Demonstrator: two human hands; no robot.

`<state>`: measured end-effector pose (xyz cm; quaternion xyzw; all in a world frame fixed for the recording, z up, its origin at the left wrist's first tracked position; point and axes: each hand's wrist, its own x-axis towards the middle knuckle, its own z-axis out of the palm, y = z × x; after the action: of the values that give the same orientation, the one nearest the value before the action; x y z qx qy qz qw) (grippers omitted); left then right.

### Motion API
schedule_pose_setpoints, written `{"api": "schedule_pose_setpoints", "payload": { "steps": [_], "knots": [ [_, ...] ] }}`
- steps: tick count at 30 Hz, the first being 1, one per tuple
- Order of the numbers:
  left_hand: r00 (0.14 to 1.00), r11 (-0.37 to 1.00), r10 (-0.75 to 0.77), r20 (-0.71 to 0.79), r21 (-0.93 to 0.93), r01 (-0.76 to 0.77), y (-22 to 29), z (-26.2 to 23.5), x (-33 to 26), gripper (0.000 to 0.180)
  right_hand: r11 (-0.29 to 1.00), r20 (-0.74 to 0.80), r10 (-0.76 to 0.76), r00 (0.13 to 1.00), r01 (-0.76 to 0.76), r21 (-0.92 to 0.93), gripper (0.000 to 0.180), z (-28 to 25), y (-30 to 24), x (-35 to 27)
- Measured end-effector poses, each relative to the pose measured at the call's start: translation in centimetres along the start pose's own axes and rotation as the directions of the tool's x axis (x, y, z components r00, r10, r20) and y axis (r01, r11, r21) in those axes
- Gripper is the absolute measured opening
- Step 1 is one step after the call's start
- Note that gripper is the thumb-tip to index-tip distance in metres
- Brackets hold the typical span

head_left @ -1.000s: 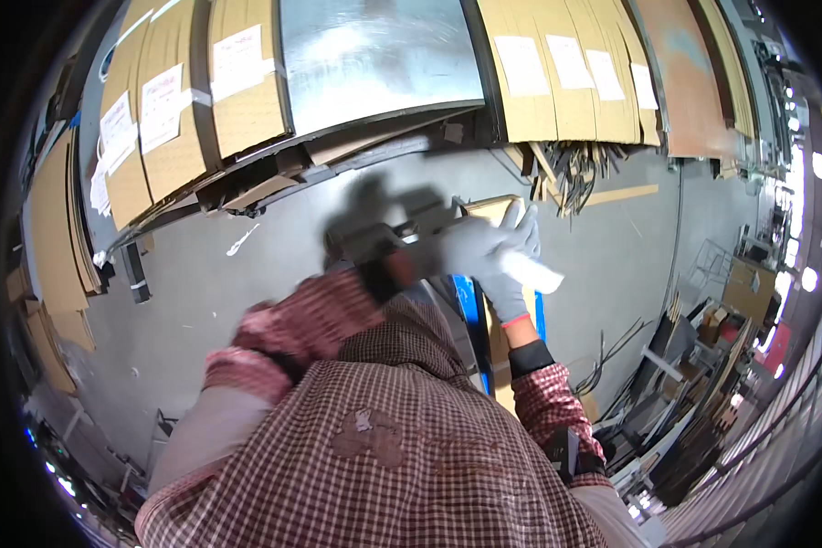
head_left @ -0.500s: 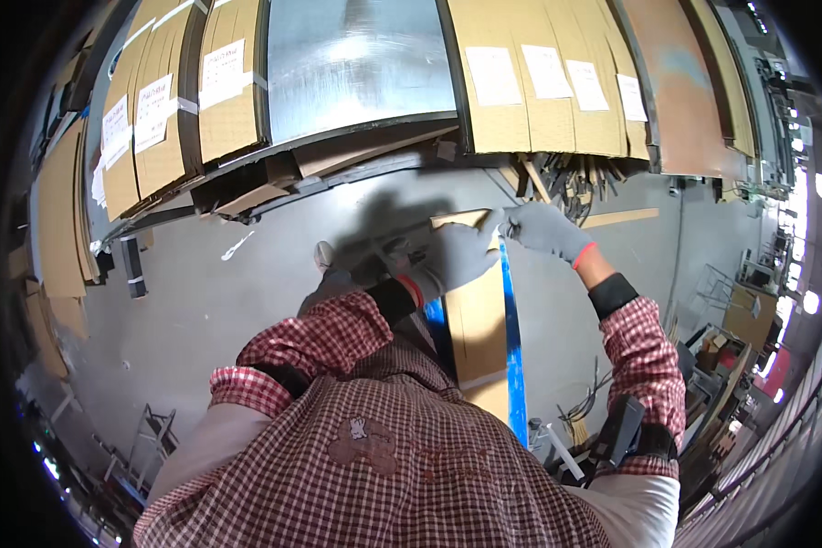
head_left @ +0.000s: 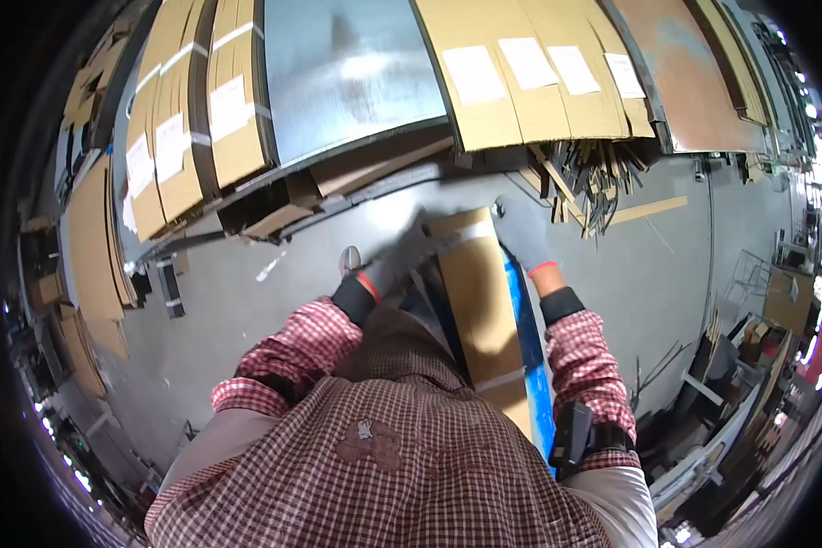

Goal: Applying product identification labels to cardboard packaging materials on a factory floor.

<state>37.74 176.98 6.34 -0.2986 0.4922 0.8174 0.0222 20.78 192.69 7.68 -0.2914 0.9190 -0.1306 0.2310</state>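
A long flat cardboard-wrapped package [head_left: 480, 301] with a blue edge runs from my chest out toward the floor. My left hand [head_left: 400, 260], in a grey glove, grips its far left corner. My right hand [head_left: 523, 234], also gloved, holds the far right corner. Both sleeves are red-checked. A strip of pale tape crosses the package near its far end.
Flat cardboard packs with white labels [head_left: 484, 82] and a grey metal sheet [head_left: 347, 73] lean in a row beyond the grey floor [head_left: 265, 320]. Loose wooden strips [head_left: 594, 183] lie at the right. Frames and boxes [head_left: 758, 320] crowd the far right.
The package has come lower and closer to my body. Both hands moved down with it and now sit at its far corners; a second ago they were raised higher.
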Motion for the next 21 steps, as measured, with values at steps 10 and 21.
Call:
{"api": "schedule_pose_setpoints", "payload": {
  "steps": [10, 21],
  "knots": [
    [0.78, 0.715, 0.593, 0.2, -0.576, -0.396, 33.7, -11.3, 1.5, 0.055, 0.654, 0.466, -0.113, 0.877, -0.287, 0.7, 0.097, -2.1, -5.3, -20.1],
    [0.717, 0.726, 0.661, -0.223, 0.431, -0.536, 20.0, -29.7, -11.7, 0.05, 0.229, -0.132, -0.459, 0.879, 0.26, 0.938, 0.057, -8.3, -36.4, 14.5]
  ]
}}
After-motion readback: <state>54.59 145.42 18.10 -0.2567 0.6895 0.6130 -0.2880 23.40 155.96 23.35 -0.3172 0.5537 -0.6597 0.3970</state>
